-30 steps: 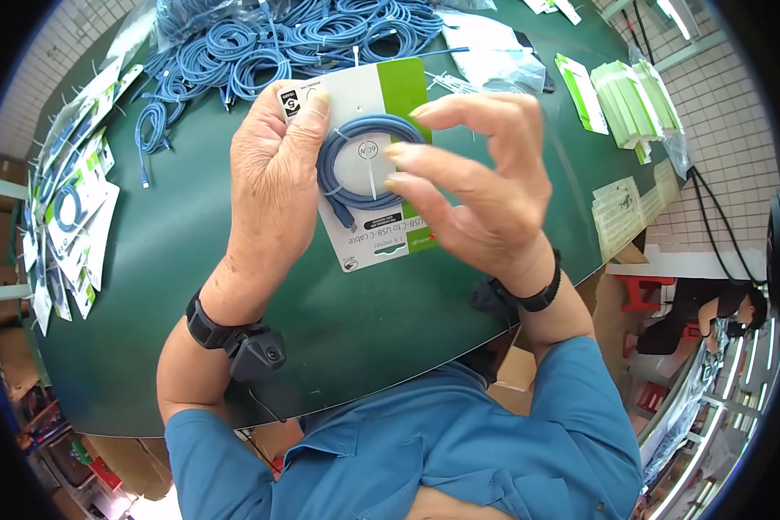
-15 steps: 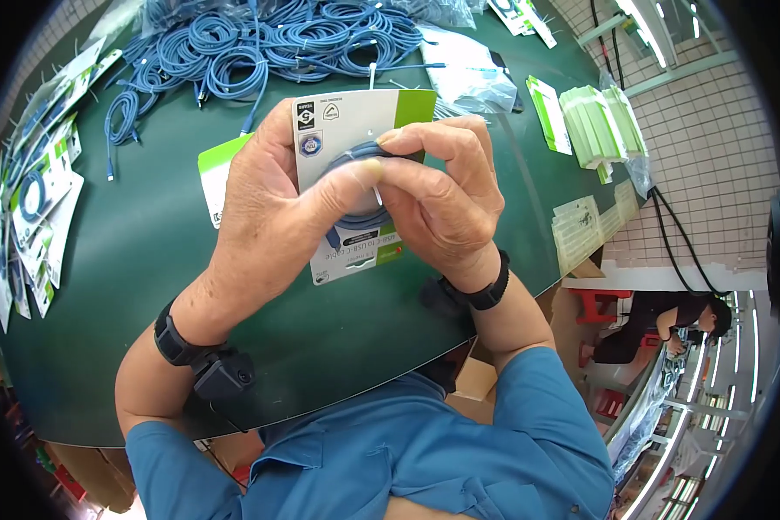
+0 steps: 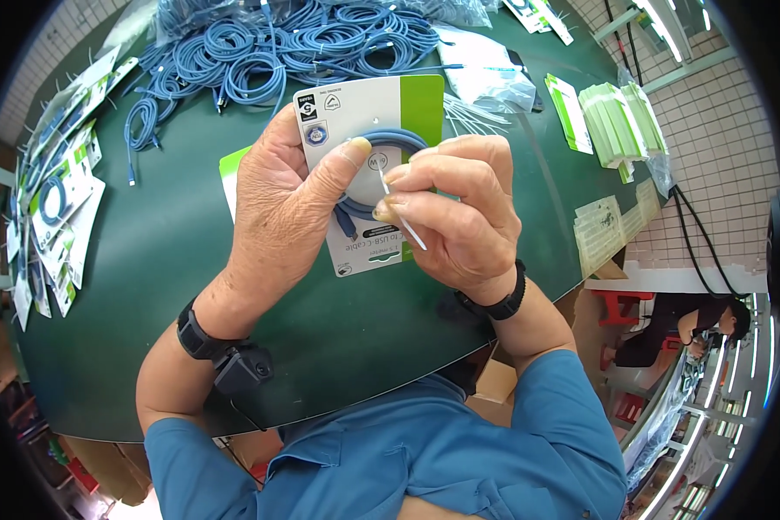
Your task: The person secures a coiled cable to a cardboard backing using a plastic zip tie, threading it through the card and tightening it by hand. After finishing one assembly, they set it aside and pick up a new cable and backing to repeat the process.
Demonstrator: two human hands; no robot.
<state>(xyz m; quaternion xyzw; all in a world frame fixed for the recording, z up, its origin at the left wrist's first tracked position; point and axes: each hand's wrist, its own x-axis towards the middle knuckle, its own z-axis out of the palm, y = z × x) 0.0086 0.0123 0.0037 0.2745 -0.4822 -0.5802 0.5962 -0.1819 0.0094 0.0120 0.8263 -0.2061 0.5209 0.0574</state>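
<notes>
A white-and-green cable card [image 3: 355, 100] is held up over the table in my left hand [image 3: 273, 204], thumb on its front and fingers behind. Against the card's face lies a coiled blue USB cable [image 3: 396, 136], its lower part partly covered by my fingers. My right hand [image 3: 472, 208] pinches a thin white cable tie [image 3: 417, 237] between thumb and fingers in front of the coil. The tie slants down to the right, its end free below the fingertips. Whether it is fastened around the cable is hidden.
A heap of coiled blue cables [image 3: 312, 52] covers the far table. Loose white ties [image 3: 472, 117] lie by a plastic bag [image 3: 485, 74]. Packed cable cards [image 3: 69, 191] pile up at left; stacked cards [image 3: 611, 126] stand at right. Another person [image 3: 667, 329] works beyond.
My right fingers have come away from my left thumb, moving down and right with the tie. More of the tie and the card's middle now show. The whole view has shifted slightly.
</notes>
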